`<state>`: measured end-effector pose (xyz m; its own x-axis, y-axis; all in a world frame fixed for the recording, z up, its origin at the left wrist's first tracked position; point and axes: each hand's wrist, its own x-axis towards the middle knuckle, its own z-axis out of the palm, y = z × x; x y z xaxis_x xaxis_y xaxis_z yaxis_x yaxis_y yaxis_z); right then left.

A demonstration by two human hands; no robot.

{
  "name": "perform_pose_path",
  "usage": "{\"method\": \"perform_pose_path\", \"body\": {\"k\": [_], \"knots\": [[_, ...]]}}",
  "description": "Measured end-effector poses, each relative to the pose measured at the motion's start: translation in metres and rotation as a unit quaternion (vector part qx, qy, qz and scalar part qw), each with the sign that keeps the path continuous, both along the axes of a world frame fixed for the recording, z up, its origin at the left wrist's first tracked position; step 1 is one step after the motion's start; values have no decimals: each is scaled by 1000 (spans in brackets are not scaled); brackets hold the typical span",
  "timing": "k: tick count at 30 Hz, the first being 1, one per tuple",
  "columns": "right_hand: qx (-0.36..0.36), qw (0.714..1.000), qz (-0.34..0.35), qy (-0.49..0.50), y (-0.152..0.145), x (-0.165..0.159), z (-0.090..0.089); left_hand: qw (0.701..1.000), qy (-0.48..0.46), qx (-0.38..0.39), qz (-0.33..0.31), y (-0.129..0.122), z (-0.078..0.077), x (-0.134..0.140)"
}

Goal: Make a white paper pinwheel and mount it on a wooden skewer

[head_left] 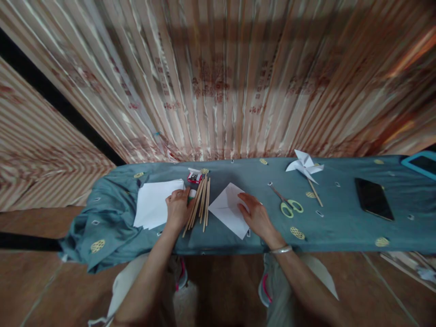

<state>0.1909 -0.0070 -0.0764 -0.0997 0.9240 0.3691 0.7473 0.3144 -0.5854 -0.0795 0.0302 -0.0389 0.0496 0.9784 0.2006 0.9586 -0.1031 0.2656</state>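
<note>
My left hand (178,208) is at the right edge of a stack of white paper sheets (151,204). Its fingers are curled round a small white-and-green object (192,194), mostly hidden, whose kind I cannot make out. Just right of that hand lie several thin wooden sticks (201,204). A white paper square (229,210) with crease lines rests cornerwise in the middle. My right hand (255,213), with a bracelet at the wrist, lies on the square's right side, thumb and fingers apart.
A small red box (195,176) with dark bits inside stands open behind the sticks. To the right lie scissors with green handles (290,208), a white paper pinwheel (304,166) on a stick, a black phone (374,199) and a blue-edged device (422,163). A patterned teal cloth (231,245) covers the bench.
</note>
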Motion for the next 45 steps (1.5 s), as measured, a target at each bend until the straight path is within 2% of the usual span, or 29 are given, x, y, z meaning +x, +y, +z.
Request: {"method": "perform_pose_path", "body": {"k": [4,6,8,10,12,15,17,19,21,23,26,28,34,36,38,40,42,45], "knots": [[-6,1000,8,-7,-2,-1,4,999,-35,20,-4,-2,-5,1],[-13,1000,10,-9,-3,1,7,995,-93,34,12,-3,-5,-2],[-18,1000,4,-5,-4,2,10,980,-188,44,43,-5,-3,-4],[-16,1000,-4,12,-5,2,13,944,-318,45,72,-10,3,-4],[-14,999,-5,49,-9,-2,19,891,-446,40,73,-20,14,2],[-51,985,41,162,-22,-13,33,834,-552,19,22,-45,33,21],[-126,944,126,279,-34,-21,43,795,-606,-24,15,-66,41,37],[-229,865,230,382,-45,-27,49,755,-652,-68,23,-87,42,52],[-310,799,275,436,-53,-28,52,728,-678,-94,32,-103,36,62],[-345,777,259,459,-57,-25,52,718,-686,-111,35,-114,28,66],[-348,778,214,477,-59,-16,48,705,-696,-131,31,-120,17,67],[-355,775,196,485,-58,-10,46,707,-692,-140,29,-121,15,67],[-344,773,145,513,-56,4,50,748,-652,-124,31,-122,24,61],[-324,770,117,538,-54,13,53,769,-632,-85,45,-114,26,49],[-298,757,82,576,-54,22,56,785,-615,-57,50,-95,26,32],[-270,735,50,620,-53,31,56,850,-524,0,42,-66,23,16],[-247,705,27,664,-53,37,54,926,-373,32,50,-32,17,4],[-224,655,10,722,-51,44,51,950,-307,22,41,11,5,0]]}}
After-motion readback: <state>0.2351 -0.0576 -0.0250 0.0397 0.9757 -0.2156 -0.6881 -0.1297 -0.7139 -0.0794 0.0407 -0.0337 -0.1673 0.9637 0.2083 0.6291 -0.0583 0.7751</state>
